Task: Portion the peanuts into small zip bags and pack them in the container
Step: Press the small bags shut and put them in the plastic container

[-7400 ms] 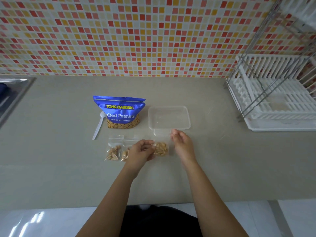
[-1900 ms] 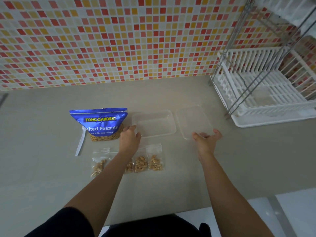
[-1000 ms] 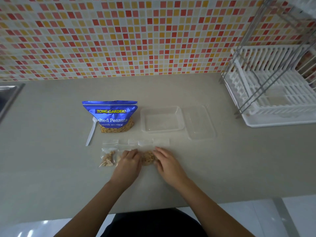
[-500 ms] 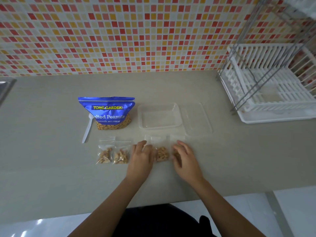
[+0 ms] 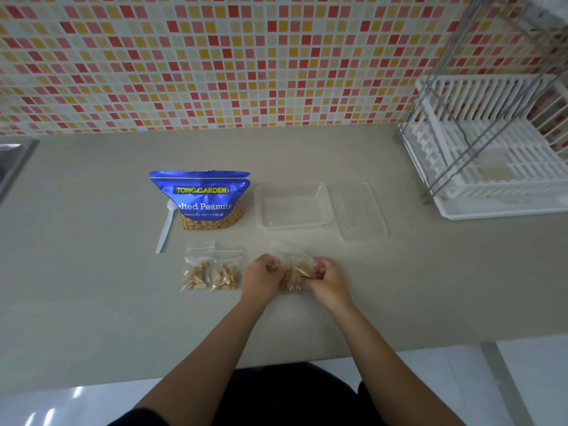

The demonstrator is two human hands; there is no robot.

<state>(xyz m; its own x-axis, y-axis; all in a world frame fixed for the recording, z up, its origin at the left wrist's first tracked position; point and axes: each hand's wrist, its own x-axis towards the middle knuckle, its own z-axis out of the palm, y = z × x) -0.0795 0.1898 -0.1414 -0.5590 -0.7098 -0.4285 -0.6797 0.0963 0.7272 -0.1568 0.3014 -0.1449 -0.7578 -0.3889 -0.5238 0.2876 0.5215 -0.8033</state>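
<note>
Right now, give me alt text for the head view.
The left hand and right hand hold peanut zip bags at a grey counter, before an empty clear container. Two filled bags lie to their left, near a blue peanut pouch and white spoon.

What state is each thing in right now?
container, open, empty.
lid, off, flat right of container.
peanut bag, upright, peanuts inside.
spoon, lying left of peanut bag.
loose zip bags, filled, lying flat side by side.
held zip bags, filled, bunched between both hands; count unclear.
left hand, grips held zip bags.
right hand, grips held zip bags.
</note>
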